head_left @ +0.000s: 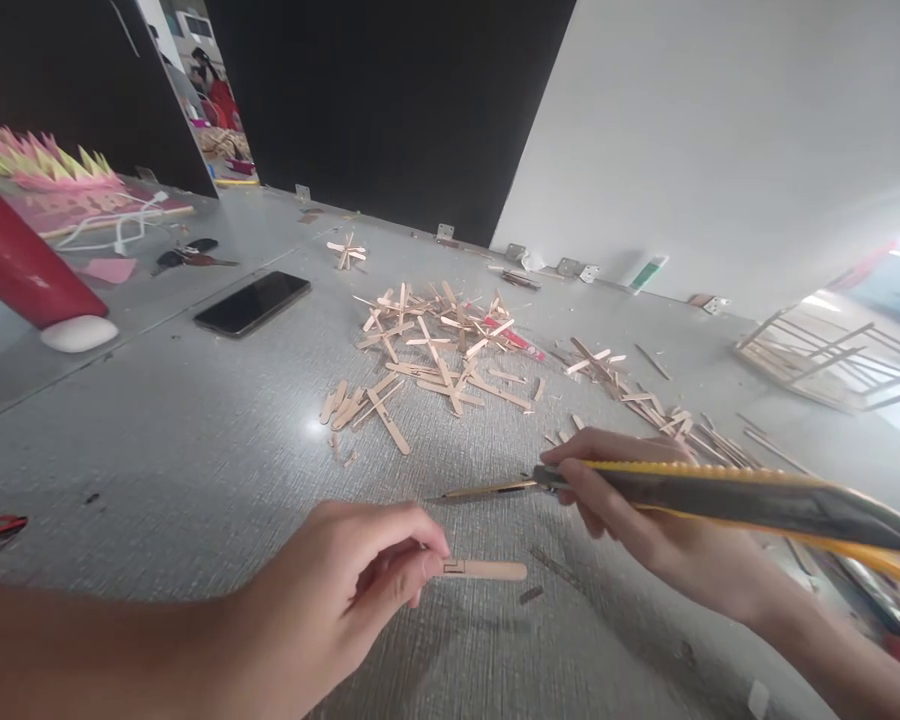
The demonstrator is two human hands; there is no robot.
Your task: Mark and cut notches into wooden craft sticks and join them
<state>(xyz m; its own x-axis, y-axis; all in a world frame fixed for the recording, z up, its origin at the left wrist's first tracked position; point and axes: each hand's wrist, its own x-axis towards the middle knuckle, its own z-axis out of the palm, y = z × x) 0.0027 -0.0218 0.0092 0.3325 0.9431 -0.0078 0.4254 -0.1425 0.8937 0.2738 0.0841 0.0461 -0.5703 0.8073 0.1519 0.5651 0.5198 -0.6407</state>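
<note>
Between the thumb and fingers of my left hand [367, 570] is one end of a popsicle stick [495, 570], with dark lines drawn on it near my fingertips. My right hand [630, 510] grips a yellow and black utility knife [705, 494]. The thin blade [487, 489] points left, above and apart from the stick. Just beyond both hands lies a heap of popsicle sticks [442, 375], some crossed over each other. A small dark scrap [531, 595] rests below the held stick's free end.
A phone [255, 303] lies at the back left, near keys [187, 255] and a red cylinder with a white end [30, 255]. More stick pieces [645, 405] spread to the right. A stick frame [810, 360] stands at the far right. Dark and white panels border the table's back.
</note>
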